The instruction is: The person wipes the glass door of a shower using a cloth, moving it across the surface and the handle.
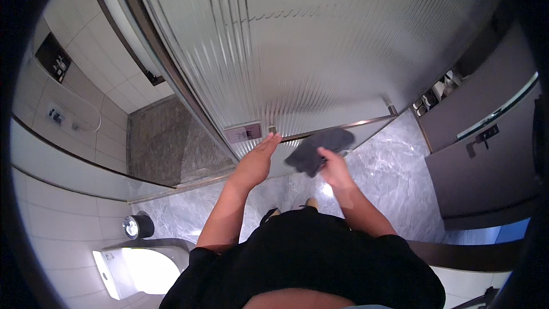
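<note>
In front of me stands a ribbed glass shower door (309,64) with a horizontal metal bar (364,121) across it. My left hand (256,164) reaches to the bar's left end, its fingers stretched out and close together. The thumb is hidden, so whether it grips the bar cannot be made out. A dark grey cloth (321,146) is in my right hand (335,169), pinched at its lower edge with the thumb on top. The cloth hangs loosely just in front of the bar's middle and is slightly blurred. A sign with writing (243,132) is fixed to the glass beside my left fingers.
At the left lies a shower area with a dark stone floor (163,146). A small bin (138,225) and a white toilet (141,271) stand at lower left. Grey marble-look flooring (386,180) runs beneath me. A dark door with a handle (487,135) is at right, near shelved shoes (424,103).
</note>
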### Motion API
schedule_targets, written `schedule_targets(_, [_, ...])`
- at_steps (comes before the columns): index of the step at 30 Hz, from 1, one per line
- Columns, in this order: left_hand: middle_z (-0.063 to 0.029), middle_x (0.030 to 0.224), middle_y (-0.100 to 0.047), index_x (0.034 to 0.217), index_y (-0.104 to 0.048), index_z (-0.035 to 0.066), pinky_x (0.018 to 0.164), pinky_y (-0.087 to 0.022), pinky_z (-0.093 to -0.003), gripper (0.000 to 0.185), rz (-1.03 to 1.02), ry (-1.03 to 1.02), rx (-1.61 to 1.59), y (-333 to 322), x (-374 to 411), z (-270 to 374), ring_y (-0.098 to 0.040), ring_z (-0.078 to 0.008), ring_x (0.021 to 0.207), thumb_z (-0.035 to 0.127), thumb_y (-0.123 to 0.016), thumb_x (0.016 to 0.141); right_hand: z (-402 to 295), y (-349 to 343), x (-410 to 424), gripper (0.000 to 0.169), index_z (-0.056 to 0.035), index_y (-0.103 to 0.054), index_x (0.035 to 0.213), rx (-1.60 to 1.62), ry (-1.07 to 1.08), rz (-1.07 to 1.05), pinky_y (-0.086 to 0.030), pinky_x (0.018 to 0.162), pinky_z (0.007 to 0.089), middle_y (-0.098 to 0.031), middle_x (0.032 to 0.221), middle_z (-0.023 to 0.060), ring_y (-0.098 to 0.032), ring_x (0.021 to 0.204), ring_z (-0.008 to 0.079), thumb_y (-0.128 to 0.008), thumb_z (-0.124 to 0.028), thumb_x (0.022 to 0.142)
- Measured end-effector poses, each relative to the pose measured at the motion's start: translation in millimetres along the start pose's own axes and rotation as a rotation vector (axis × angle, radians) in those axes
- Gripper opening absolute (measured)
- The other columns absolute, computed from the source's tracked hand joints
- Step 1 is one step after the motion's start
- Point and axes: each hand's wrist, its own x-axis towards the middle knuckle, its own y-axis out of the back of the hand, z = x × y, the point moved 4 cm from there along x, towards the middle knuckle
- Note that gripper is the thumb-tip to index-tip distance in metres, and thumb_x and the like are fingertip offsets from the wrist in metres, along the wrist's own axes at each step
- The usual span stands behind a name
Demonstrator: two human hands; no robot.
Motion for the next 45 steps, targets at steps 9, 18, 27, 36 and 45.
schedule_targets(9, [-0.0147, 0.138, -0.045, 0.133, -0.043, 0.003, 0.109, -0.032, -0.0358, 0.058, 0.023, -0.036, 0.03, -4.2, -3.6, 2.9, -0.036, -0.0265, 0.133, -0.011, -0.036, 0.077, -121.5, 32.5, -9.6, 0.031, 0.0011, -0.053, 0.112, -0.229, 0.655, 0.329, -0.047, 0.091, 0.0349, -0.06, 0.108, 0.0126, -0.059, 0.101, 0.0242, -0.057, 0.001, 0.08])
schedule_targets(18, [-0.0171, 0.129, -0.052, 0.123, -0.052, 0.0, 0.104, -0.038, -0.0383, 0.039, 0.136, -0.068, 0.253, -13.8, 1.4, 12.5, -0.046, -0.0308, 0.124, 0.003, -0.047, 0.085, -52.2, -58.7, -37.1, 0.048, -0.0061, -0.06, 0.108, -1.452, 0.817, -0.119, -0.043, 0.091, 0.0391, -0.055, 0.113, 0.0167, -0.051, 0.107, 0.0358, -0.059, 0.006, 0.062])
schedule_targets(27, [-0.0148, 0.128, -0.053, 0.122, -0.053, 0.002, 0.103, -0.038, -0.0401, 0.038, 0.137, -0.037, 0.323, -20.1, 9.1, 20.8, -0.047, -0.0311, 0.123, 0.003, -0.051, 0.084, -174.8, 45.8, -19.9, 0.031, -0.0079, -0.065, 0.096, -1.413, 0.943, 0.429, -0.042, 0.094, 0.0415, -0.05, 0.125, 0.0192, -0.049, 0.112, 0.0393, -0.06, 0.004, 0.068])
schedule_targets(36, [-0.0149, 0.119, -0.058, 0.119, -0.055, 0.003, 0.096, -0.043, -0.0398, 0.034, 0.131, -0.091, 0.295, -51.9, 55.1, 45.3, -0.055, -0.0305, 0.111, 0.01, -0.055, 0.085, -115.0, -3.3, -30.3, 0.043, -0.0107, -0.066, 0.102, -1.736, 0.848, -0.16, -0.045, 0.087, 0.0418, -0.054, 0.123, 0.014, -0.052, 0.101, 0.0367, -0.056, 0.004, 0.062])
schedule_targets(45, [-0.0082, 0.09, -0.065, 0.111, -0.061, 0.011, 0.072, -0.048, -0.0402, 0.029, 0.142, -0.051, 0.296, -72.4, 85.4, 46.6, -0.062, -0.0283, 0.082, 0.015, -0.059, 0.082, -224.2, 94.5, -9.1, 0.034, -0.0116, -0.07, 0.093, -1.708, 0.818, 0.408, -0.047, 0.08, 0.0405, -0.061, 0.102, 0.0095, -0.054, 0.091, 0.0344, -0.056, 0.004, 0.066])
